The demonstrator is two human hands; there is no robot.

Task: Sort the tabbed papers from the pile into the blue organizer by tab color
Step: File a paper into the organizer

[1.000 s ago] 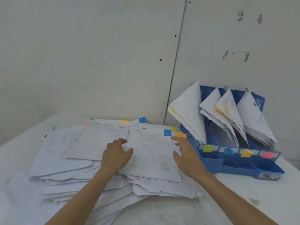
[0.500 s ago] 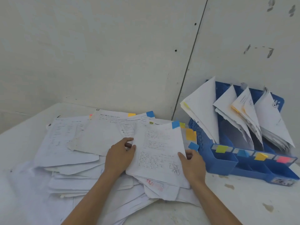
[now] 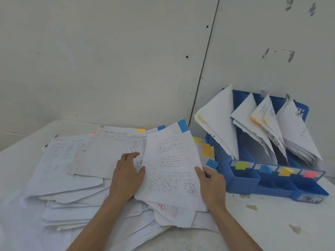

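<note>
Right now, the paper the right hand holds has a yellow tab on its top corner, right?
No, the tab on that paper is blue, not yellow. The head view shows it on the paper's top corner, while the right hand grips the sheet by its edge.

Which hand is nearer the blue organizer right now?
Right. The right hand grips the right edge of the blue-tabbed sheet, just left of the blue organizer; the left hand rests on the pile, across that sheet from it.
</note>
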